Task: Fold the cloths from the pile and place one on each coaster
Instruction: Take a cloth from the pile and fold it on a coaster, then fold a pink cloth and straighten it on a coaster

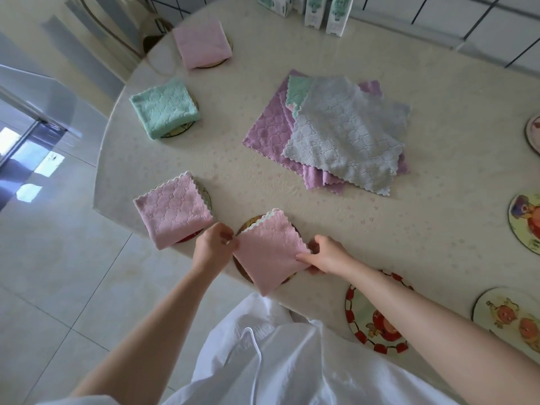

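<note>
The person stands at the near edge of the round counter (263, 182), both bare arms reaching in. The left hand (214, 247) pinches the left corner of a folded pink cloth (270, 252), and the right hand (327, 254) pinches its right corner, thumb on top; each grip is closed on the fabric. The cloth sits corner-on over a dark-rimmed coaster (248, 225) at the near edge, and its nearest corner pokes out past the counter's edge.

Just left of it, a second pink square (175, 211) lies folded on its own coaster at the near-left edge. Further along the left edge a green square (165, 108) covers another coaster, and at the far-left edge a third pink square (201, 43) covers one more.

The pile (330, 133) lies unfolded near the counter's middle: a grey cloth on top, purple ones beneath, a bit of green showing at its far corner.

Bare coasters follow the right edge: a red-checked one (368, 325) partly under the right forearm, a pig-patterned one (508, 314) beside it, and two more (526, 220) further round. Cartons (314, 10) stand at the far edge.
</note>
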`<state>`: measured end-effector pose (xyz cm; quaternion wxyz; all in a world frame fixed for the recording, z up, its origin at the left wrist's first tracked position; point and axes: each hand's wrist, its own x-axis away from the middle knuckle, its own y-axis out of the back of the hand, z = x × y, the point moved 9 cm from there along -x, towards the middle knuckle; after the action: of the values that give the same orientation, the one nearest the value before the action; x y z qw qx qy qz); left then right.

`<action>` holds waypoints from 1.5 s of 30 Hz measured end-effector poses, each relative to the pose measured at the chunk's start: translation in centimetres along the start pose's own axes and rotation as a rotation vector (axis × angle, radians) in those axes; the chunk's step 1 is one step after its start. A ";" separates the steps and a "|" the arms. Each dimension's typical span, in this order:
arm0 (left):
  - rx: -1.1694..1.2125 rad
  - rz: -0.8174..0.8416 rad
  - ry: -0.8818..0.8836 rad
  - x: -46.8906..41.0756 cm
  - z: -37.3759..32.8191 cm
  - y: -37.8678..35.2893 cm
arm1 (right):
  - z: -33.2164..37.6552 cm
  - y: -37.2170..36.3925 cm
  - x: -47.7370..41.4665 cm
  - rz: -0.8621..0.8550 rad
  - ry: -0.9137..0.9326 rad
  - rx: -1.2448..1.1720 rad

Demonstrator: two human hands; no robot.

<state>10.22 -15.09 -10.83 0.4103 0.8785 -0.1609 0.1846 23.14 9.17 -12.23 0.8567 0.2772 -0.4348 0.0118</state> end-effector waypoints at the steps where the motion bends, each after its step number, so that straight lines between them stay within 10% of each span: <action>1: -0.082 0.006 -0.061 -0.1 -0.8 0.0 | 0.0 0.1 0.1 0.015 0.000 0.002; 6: -0.336 0.005 -0.262 -1.3 -4.6 0.0 | -0.3 1.9 -0.1 0.023 -0.003 0.076; 17: -0.468 0.049 -0.674 -7.0 -18.9 -5.9 | 0.8 16.3 -3.0 -0.644 0.285 0.473; 25: -0.544 0.106 -1.152 -6.0 -25.9 -12.2 | -1.2 18.4 -5.6 -0.584 0.252 0.766; 35: -0.557 0.094 -1.133 -7.0 -26.4 -13.8 | -0.9 19.0 -6.2 -0.636 0.284 0.831; 45: -0.532 0.035 -1.017 -8.4 -27.9 -12.8 | 3.3 25.5 -3.8 -0.664 0.495 0.287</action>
<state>2.97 15.58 -6.51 0.4852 0.7206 -0.3933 -0.3011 11.67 29.93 -1.67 0.8453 0.5070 -0.0977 -0.1376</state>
